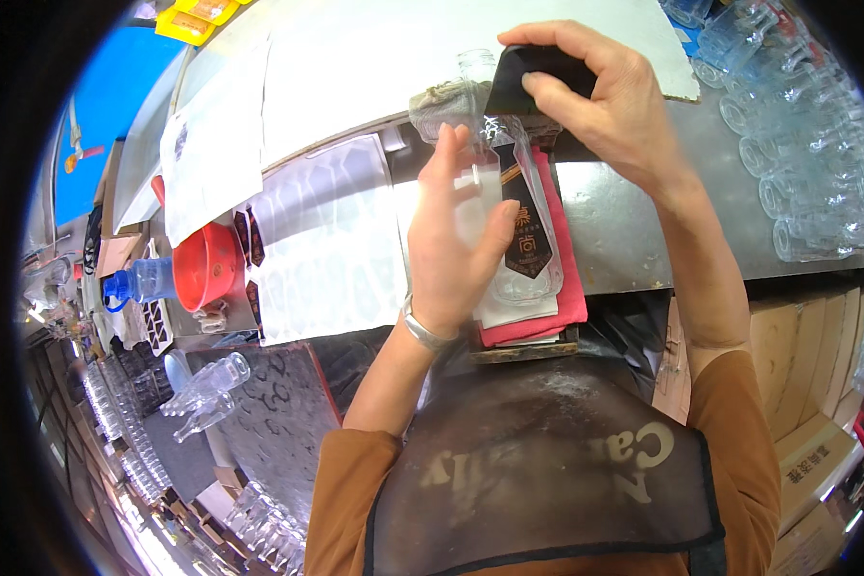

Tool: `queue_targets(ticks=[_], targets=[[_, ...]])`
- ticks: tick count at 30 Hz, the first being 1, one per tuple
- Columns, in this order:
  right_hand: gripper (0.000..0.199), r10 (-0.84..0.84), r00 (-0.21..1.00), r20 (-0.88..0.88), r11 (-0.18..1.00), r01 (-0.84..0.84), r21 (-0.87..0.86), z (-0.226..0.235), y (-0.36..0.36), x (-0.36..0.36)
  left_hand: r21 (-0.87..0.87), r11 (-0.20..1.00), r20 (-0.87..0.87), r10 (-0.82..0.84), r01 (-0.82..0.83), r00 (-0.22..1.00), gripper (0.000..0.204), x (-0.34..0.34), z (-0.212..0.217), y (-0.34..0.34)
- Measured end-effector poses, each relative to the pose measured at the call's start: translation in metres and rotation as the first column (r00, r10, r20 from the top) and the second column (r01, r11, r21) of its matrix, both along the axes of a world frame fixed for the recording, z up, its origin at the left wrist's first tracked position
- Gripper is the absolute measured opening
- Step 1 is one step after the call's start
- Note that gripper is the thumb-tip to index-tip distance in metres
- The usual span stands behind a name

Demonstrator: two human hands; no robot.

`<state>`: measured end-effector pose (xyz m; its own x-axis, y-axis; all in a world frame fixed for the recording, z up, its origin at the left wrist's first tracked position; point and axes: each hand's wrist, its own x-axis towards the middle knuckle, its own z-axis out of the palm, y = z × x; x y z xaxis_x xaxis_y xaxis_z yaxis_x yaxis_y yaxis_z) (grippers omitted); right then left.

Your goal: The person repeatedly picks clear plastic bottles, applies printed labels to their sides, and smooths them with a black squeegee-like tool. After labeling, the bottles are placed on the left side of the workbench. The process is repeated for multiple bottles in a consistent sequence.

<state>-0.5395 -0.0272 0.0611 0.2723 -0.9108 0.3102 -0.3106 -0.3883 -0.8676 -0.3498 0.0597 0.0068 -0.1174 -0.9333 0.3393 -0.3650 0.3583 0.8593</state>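
Observation:
A clear glass bottle (555, 252) lies in front of me, its mouth pointing away. On it is a black pointed label (528, 230) with orange print. My left hand (449, 230) is at the bottle's left side, fingers stretched and thumb apart; whether the palm touches the glass I cannot tell. Above the bottle's neck, my right hand (610, 91) pinches a flat black piece (547, 77) between thumb and fingers. A greyish cloth roll (432, 108) sits under the neck. Beneath the bottle are folded red cloth (568, 278) and white cloth (523, 313).
A label sheet (331, 230) lies left, beside a red bowl (206, 267) and a blue-capped plastic bottle (149, 279). Many clear bottles (778, 154) crowd the right side. More glass bottles (206, 389) lie lower left. Cardboard boxes (802, 355) stand lower right.

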Motion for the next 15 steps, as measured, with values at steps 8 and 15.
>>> queue_targets(ticks=[8,15], targets=[[0.027,-0.035,0.970,-0.239,0.967,-0.027,-0.253,0.026,-0.001,0.012,-0.014,1.000,-0.021,0.018,-0.018,1.000,0.088,0.000,-0.004,0.001],[0.027,0.009,0.972,-0.234,0.982,-0.053,-0.181,0.024,0.005,0.009,-0.021,0.999,0.000,0.035,-0.035,0.999,0.089,-0.001,-0.003,0.002]])
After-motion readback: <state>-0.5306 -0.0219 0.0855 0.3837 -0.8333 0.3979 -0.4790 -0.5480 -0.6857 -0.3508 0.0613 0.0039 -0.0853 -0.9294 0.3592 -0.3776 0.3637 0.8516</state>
